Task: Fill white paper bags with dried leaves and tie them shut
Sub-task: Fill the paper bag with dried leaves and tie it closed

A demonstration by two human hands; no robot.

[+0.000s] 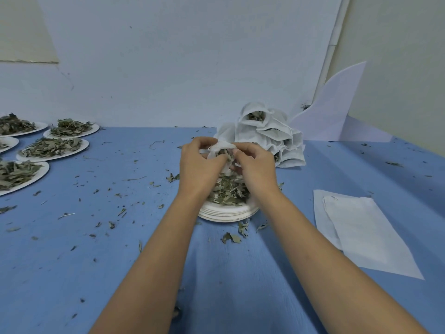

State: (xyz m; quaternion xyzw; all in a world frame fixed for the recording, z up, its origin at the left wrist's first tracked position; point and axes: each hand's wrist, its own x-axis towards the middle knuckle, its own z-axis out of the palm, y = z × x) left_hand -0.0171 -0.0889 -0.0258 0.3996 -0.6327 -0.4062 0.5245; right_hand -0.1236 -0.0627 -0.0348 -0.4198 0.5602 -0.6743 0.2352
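spillage is the nearest risk. the left hand [199, 165] and the right hand [256, 166] both pinch the rim of a small white paper bag [220, 148], holding it in the air just above the stack of paper plates [226, 213] that carries a heap of dried leaves [228, 191]. leaf shows at the bag's mouth between the fingers, so it seems part filled and not yet tied.

if either pinch slackens, or the bag tips toward the person, brittle leaf will likely drop; over the plates that costs little, but off to one side it joins the scraps [231, 238] already strewn on the blue table [134, 273]. pulling the two sides of the rim apart too hard could tear the thin paper. stuffing it too full could leave no neck to gather for tying; no string can be made out.

the pile of filled bags [272, 136] stands just behind the hands, some with mouths gaping, and a careless reach could topple it. the flat bags [361, 232] lie well clear on the right.
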